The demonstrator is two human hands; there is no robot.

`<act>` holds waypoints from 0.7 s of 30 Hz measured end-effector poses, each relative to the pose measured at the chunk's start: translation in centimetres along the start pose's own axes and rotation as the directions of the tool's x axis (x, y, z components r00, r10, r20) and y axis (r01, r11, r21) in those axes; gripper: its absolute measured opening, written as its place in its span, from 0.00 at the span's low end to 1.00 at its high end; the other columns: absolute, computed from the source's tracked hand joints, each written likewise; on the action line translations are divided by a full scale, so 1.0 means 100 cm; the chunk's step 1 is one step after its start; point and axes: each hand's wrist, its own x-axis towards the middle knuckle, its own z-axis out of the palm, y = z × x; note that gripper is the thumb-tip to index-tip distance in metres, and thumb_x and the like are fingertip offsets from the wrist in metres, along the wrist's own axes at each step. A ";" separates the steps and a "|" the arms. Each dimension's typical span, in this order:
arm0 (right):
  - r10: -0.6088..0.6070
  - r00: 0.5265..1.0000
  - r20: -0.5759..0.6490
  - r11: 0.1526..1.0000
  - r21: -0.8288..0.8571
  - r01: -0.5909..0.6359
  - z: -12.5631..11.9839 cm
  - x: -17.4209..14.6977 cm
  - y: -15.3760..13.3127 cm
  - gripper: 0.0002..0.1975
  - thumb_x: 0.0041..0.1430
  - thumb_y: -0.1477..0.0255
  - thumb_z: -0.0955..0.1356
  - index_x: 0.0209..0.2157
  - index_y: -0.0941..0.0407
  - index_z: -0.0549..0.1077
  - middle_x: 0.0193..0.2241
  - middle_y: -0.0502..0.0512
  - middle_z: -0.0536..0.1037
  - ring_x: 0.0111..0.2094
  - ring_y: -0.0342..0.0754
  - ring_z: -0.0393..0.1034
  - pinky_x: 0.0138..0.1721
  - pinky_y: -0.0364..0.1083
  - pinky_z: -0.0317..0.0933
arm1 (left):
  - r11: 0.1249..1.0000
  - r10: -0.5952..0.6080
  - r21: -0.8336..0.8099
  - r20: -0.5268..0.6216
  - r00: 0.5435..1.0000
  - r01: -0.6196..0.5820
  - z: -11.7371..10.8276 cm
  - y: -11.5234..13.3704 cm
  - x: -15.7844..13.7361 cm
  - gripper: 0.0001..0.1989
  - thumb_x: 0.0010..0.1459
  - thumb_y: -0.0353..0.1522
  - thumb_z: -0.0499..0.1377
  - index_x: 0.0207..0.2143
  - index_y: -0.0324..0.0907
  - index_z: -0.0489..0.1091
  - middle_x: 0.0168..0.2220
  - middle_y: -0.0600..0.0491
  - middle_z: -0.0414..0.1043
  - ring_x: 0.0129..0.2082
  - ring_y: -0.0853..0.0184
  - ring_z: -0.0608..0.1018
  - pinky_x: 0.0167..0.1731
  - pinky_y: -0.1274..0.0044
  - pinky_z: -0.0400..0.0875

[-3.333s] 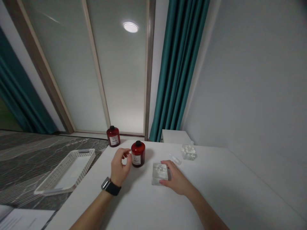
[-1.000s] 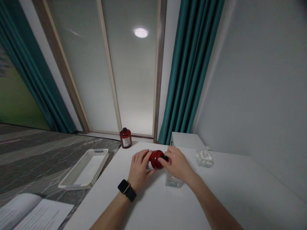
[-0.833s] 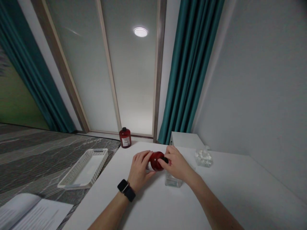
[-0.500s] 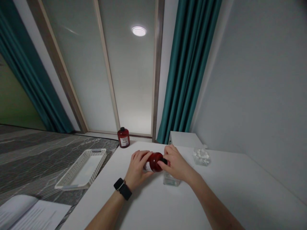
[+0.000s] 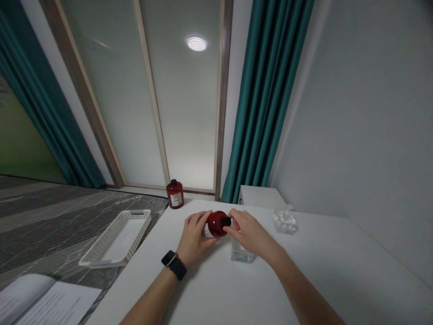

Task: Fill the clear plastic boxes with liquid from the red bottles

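Observation:
In the head view, my left hand wraps around a dark red bottle with a white label, which it keeps tilted above the white table. The bottle's black cap points right and toward me. At the cap, the thumb and forefinger of my right hand are pinched together; the far side of the cap is hidden. A clear square glass container stands on the table just below my right hand, which partly covers it.
Another red bottle with a black cap stands at the table's far left corner. A clear crinkled object lies to the right. Left of the table are a white basket and an open booklet.
The fingers of my right hand have shifted around the cap, so more of it shows. The bottle has tipped slightly, still in my left hand.

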 end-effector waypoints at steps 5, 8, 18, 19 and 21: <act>-0.161 0.986 0.044 0.969 0.196 0.149 -0.004 -0.002 0.000 0.15 0.61 0.83 0.64 0.46 0.52 0.68 0.42 0.52 0.71 0.43 0.48 0.68 0.48 0.47 0.63 | 1.000 0.007 0.009 0.004 1.000 -0.007 0.005 0.003 -0.003 0.37 0.53 0.36 0.70 0.62 0.45 0.59 0.55 0.43 0.71 0.53 0.53 0.73 0.53 0.61 0.67; -0.141 0.990 0.014 0.965 0.224 0.134 -0.006 -0.003 -0.002 0.10 0.63 0.80 0.64 0.42 0.52 0.70 0.41 0.52 0.68 0.43 0.47 0.67 0.50 0.47 0.63 | 1.000 0.001 -0.003 -0.001 1.000 -0.001 0.006 0.004 -0.003 0.38 0.53 0.37 0.70 0.62 0.45 0.58 0.55 0.43 0.71 0.54 0.52 0.73 0.53 0.60 0.67; -0.022 0.998 -0.059 0.975 0.221 0.035 -0.005 -0.001 -0.004 0.08 0.61 0.77 0.66 0.42 0.53 0.67 0.40 0.52 0.70 0.41 0.48 0.68 0.46 0.49 0.64 | 0.999 -0.022 -0.033 -0.016 1.000 0.021 0.007 0.008 -0.004 0.38 0.52 0.37 0.70 0.62 0.46 0.59 0.54 0.43 0.71 0.53 0.51 0.74 0.52 0.60 0.68; -0.038 0.998 -0.042 0.976 0.212 0.046 -0.005 -0.001 -0.004 0.08 0.62 0.78 0.64 0.42 0.52 0.67 0.41 0.52 0.70 0.40 0.48 0.68 0.46 0.48 0.64 | 0.999 -0.021 -0.032 -0.016 1.000 0.020 0.007 0.008 -0.004 0.38 0.52 0.37 0.70 0.62 0.46 0.59 0.54 0.43 0.71 0.53 0.52 0.74 0.52 0.60 0.68; -0.099 0.995 0.005 0.970 0.222 0.096 -0.008 -0.002 -0.005 0.14 0.62 0.82 0.62 0.45 0.52 0.67 0.45 0.53 0.69 0.39 0.46 0.68 0.45 0.47 0.64 | 0.999 -0.020 -0.031 -0.014 1.000 0.019 0.008 0.008 -0.004 0.38 0.51 0.37 0.70 0.62 0.46 0.59 0.54 0.43 0.71 0.53 0.51 0.74 0.52 0.60 0.68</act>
